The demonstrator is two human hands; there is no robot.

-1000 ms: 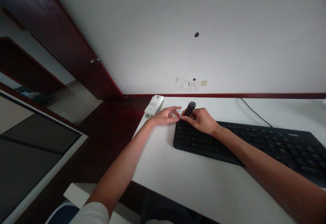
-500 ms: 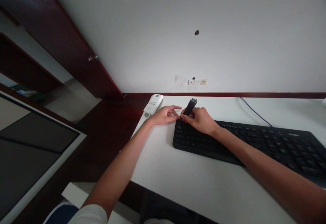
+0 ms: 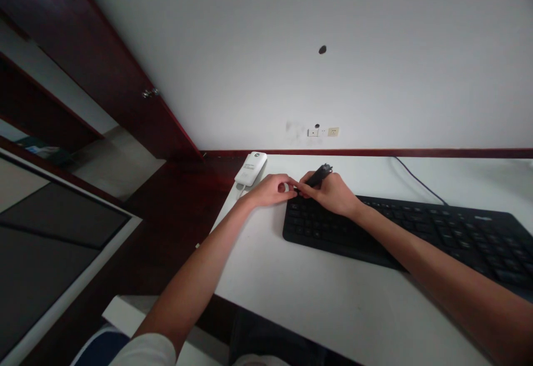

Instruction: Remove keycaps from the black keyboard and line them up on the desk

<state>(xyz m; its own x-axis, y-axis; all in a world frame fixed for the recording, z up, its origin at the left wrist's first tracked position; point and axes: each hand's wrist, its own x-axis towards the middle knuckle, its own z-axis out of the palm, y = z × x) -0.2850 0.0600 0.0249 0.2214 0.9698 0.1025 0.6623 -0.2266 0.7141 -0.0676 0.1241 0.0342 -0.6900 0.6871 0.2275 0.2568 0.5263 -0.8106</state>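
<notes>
My right hand (image 3: 333,192) grips a black stick-like tool (image 3: 320,175) whose upper end is pronged; I cannot make out its exact kind. The tool leans to the right, its lower end down at the far left corner of a black keyboard (image 3: 314,235). My left hand (image 3: 275,189) meets the right fingertips at that corner. Its thumb and index finger curve into a ring and come together. Whatever lies between those fingertips is hidden or too small to name.
A white power bank-like device (image 3: 251,169) with a white cable sits at the left edge of the white table (image 3: 291,288). The keyboard's black cable (image 3: 418,179) runs to the back. Behind stands a wall with sockets (image 3: 322,132). A dark red door (image 3: 125,77) is at the left.
The black tool has tipped over to the right with my right hand. My left index finger has lowered, bringing its tip to the thumb and the right fingertips.
</notes>
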